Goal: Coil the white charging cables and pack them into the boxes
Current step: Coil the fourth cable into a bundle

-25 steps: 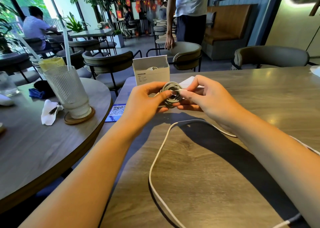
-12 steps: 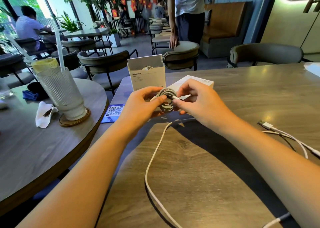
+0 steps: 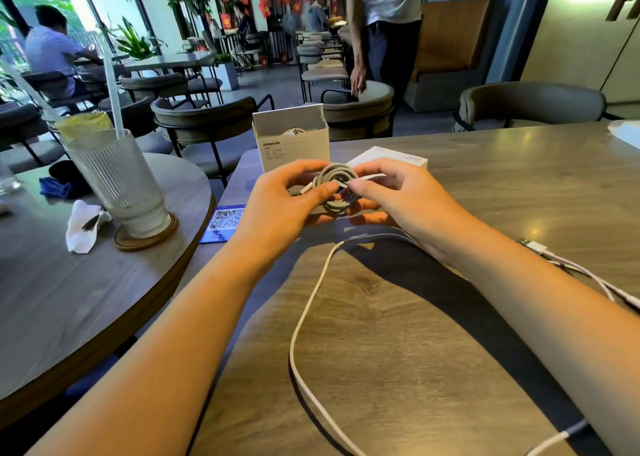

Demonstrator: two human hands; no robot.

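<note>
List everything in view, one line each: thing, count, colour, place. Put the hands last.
coiled charging cable: 1, grey-white, held above the wooden table
loose charging cable: 1, white, trailing across the table toward the near edge
more cables: number unclear, white, right edge
open upright cardboard box: 1, white, behind the hands, a cable inside
flat cardboard box: 1, white, behind the right hand
QR code card: 1, blue, table's left edge
ribbed drinking glass: 1, clear, on a coaster, round table at left
crumpled napkin: 1, white, beside the glass
left hand: grips the coil
right hand: pinches the coil
</note>
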